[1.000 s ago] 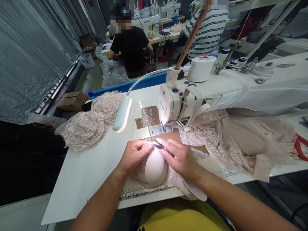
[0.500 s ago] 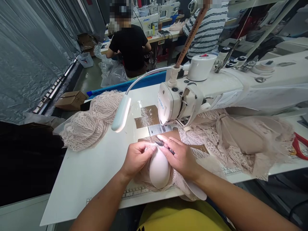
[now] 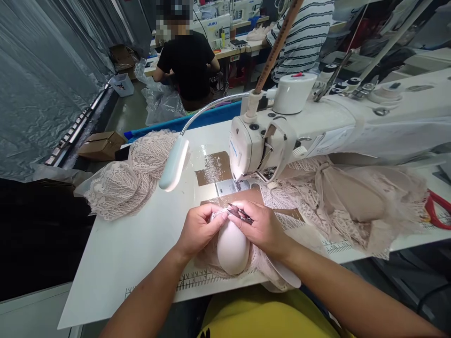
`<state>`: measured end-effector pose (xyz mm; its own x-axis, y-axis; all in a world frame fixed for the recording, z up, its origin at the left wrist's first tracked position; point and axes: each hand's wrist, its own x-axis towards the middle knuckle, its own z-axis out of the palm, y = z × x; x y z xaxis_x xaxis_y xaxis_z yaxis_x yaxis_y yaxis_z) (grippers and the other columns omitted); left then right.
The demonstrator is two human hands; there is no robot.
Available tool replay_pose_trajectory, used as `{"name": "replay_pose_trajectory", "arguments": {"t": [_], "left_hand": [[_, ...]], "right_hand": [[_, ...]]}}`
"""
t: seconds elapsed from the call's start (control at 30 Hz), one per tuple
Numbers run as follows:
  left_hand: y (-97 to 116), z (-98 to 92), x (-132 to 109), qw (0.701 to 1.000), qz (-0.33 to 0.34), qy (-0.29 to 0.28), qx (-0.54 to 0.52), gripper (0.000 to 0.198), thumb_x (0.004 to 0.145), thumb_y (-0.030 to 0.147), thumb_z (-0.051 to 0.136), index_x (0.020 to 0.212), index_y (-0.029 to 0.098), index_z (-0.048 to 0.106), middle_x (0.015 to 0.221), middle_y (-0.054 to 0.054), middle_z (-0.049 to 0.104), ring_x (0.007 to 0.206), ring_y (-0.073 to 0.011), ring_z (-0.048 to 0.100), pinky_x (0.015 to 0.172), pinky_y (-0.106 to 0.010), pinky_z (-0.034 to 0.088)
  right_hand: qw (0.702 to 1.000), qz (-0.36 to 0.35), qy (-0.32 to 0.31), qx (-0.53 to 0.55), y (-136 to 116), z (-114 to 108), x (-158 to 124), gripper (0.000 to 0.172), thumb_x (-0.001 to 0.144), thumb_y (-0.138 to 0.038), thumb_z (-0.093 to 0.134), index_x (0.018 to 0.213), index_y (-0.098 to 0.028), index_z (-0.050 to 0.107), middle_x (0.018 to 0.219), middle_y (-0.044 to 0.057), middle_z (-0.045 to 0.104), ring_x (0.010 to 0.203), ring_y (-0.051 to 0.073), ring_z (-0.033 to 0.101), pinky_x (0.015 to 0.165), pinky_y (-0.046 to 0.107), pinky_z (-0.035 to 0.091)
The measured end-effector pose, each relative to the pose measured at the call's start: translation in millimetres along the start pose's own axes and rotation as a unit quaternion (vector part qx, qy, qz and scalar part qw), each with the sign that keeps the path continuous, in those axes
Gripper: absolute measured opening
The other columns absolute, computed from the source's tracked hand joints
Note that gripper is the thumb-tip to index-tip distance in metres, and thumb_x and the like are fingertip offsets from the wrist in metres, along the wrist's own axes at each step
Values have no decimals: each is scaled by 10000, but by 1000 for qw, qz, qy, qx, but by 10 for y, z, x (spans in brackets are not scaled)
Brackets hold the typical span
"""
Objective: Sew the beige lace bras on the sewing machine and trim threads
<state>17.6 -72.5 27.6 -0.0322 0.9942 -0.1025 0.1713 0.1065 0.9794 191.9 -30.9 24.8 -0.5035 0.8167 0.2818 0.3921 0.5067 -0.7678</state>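
My left hand [image 3: 203, 227] pinches the upper edge of a pale pink lace bra, just above its smooth moulded cup [image 3: 233, 249]. In my right hand [image 3: 262, 227] is a small pair of dark thread snips [image 3: 240, 215], its blades apart and their tips at the pinched edge. The cup bulges toward me between both hands, near the table's front edge. Lace fabric [image 3: 259, 263] of the same piece spreads below and to the right, partly hidden by my right hand and forearm.
A sewing machine [image 3: 246, 145] stands just beyond my hands, its needle plate [image 3: 227, 188] lit by a lamp [image 3: 174, 164]. Lace cups [image 3: 121, 188] are heaped at left. More beige lace pieces [image 3: 355, 202] lie at right, near red-handled scissors [image 3: 437, 209]. Two people sit farther back.
The snips have turned in my right hand, and their blades now show spread apart at the edge. My left hand keeps its pinch. The whole view has shifted slightly.
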Motion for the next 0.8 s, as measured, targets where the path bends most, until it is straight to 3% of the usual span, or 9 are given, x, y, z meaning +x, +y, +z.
{"name": "replay_pose_trajectory", "arguments": {"t": [0.17, 0.47, 0.6, 0.73, 0.8], "left_hand": [[-28, 13, -13, 999, 14, -31, 36, 191, 801, 308, 628, 735, 134, 666, 762, -50, 675, 695, -148, 571, 618, -223, 441], [-11, 3, -4, 1000, -11, -25, 1, 202, 767, 331, 656, 728, 134, 637, 685, -28, 603, 627, -125, 518, 572, -215, 412], [9, -10, -4, 1000, -17, -13, -12, 178, 767, 305, 653, 722, 134, 629, 677, -20, 586, 626, -120, 512, 571, -212, 412], [21, -14, -1, 999, -24, -14, -31, 162, 770, 291, 652, 751, 130, 653, 716, -39, 621, 664, -138, 542, 613, -231, 445], [23, -16, 1, 999, -20, -15, -39, 169, 771, 296, 651, 768, 128, 670, 742, -54, 641, 688, -153, 561, 637, -243, 460]], "right_hand": [[999, -46, 1, -29, 58, 35, 38, 99, 873, -212, 480, 799, -198, 546, 740, 21, 600, 674, 148, 559, 624, 253, 434], [999, -31, 43, -2, 48, 1, 5, 147, 910, -270, 406, 792, -212, 472, 654, -11, 535, 584, 129, 518, 565, 237, 418], [999, -10, 34, 37, 64, -38, -45, 169, 914, -341, 446, 985, -202, 509, 702, -10, 587, 598, 127, 567, 555, 222, 456], [999, -45, 1, 15, 66, -46, -72, 340, 929, -324, 431, 1237, -194, 493, 1032, 69, 657, 902, 174, 633, 765, 273, 510], [999, -41, 1, -17, 57, -33, -72, 358, 921, -305, 456, 1257, -201, 520, 1028, 70, 659, 915, 179, 629, 790, 287, 510]]}}
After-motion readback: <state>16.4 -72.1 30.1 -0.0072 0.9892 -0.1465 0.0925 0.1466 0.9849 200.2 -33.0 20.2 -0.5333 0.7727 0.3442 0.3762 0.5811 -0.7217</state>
